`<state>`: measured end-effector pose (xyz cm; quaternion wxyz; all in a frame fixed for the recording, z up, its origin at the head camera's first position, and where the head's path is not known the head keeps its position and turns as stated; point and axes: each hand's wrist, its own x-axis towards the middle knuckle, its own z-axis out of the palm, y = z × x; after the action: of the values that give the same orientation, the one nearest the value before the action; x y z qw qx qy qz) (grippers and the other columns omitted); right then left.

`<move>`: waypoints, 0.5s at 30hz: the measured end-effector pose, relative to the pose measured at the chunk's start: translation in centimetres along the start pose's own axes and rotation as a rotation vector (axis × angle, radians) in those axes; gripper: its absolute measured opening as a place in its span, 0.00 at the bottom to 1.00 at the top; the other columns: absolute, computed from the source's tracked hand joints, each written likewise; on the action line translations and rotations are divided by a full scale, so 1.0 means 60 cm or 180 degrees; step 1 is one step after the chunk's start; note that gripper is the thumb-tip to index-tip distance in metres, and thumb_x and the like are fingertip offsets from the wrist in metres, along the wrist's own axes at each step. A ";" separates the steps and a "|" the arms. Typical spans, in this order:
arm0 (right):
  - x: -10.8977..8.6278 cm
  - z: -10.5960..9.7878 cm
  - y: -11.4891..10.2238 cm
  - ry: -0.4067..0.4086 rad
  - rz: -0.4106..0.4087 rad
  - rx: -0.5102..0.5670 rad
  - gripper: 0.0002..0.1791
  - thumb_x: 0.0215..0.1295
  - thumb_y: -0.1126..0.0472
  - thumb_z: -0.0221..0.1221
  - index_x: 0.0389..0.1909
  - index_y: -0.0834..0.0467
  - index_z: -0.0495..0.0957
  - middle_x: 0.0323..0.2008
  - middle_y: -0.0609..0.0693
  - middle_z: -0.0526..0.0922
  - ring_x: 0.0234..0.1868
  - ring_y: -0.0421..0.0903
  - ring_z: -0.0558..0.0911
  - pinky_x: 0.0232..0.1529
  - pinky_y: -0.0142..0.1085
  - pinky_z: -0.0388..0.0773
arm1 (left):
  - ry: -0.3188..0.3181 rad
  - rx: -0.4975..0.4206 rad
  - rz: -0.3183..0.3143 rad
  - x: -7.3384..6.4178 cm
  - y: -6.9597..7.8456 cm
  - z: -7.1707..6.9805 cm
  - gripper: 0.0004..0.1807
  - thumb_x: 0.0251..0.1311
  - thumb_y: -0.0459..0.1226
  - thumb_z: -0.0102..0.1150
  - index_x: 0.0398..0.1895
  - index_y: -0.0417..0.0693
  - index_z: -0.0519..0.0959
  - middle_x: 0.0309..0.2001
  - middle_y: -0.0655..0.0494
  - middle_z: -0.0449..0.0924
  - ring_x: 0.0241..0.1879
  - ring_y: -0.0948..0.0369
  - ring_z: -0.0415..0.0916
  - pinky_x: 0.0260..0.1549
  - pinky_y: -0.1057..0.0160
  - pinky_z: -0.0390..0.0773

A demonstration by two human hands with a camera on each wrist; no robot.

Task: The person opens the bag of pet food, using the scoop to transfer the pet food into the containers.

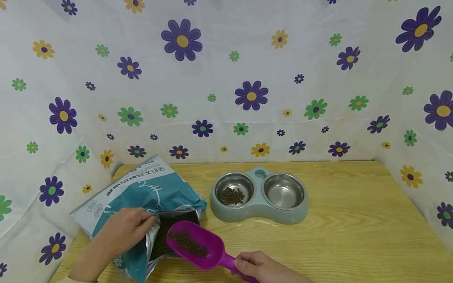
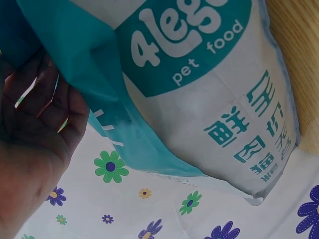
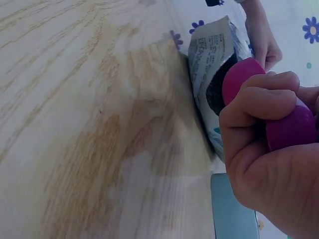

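Note:
A teal and white pet food bag lies on its side at the left, its dark mouth facing me. My left hand grips the upper rim of that mouth; the left wrist view shows the fingers curled at the teal edge. In my right hand is the handle of a magenta scoop, also gripped in the right wrist view. Brown kibble lies in the scoop, whose front end is at the bag's opening. More kibble inside the bag is dark and partly hidden.
Right of the bag stands a blue-grey double feeder. Its left steel bowl holds some kibble; the right steel bowl has none. The wooden table meets flower-printed cloth at the back and sides.

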<state>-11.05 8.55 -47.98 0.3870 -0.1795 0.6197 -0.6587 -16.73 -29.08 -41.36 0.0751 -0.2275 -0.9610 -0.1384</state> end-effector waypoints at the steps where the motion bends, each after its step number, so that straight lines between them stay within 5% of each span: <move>1: -0.003 -0.002 -0.001 -0.0003 -0.0004 0.0028 0.28 0.81 0.50 0.48 0.51 0.78 0.70 0.21 0.44 0.70 0.19 0.36 0.64 0.20 0.26 0.62 | 0.0004 -0.0008 0.0006 0.000 0.000 0.000 0.11 0.70 0.39 0.61 0.27 0.60 0.84 0.18 0.72 0.62 0.20 0.76 0.58 0.23 0.69 0.63; 15: -0.065 -0.060 -0.044 0.0168 -0.0149 -0.0184 0.27 0.84 0.49 0.43 0.49 0.75 0.67 0.23 0.43 0.71 0.14 0.33 0.64 0.14 0.26 0.61 | -0.0080 -0.0078 -0.0044 0.002 -0.001 0.000 0.12 0.72 0.39 0.59 0.27 0.60 0.83 0.18 0.71 0.63 0.19 0.75 0.58 0.23 0.69 0.63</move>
<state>-11.92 13.67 -45.13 0.3497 -0.1876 0.6442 -0.6539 -16.85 -29.11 -41.36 0.0593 -0.2235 -0.9616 -0.1477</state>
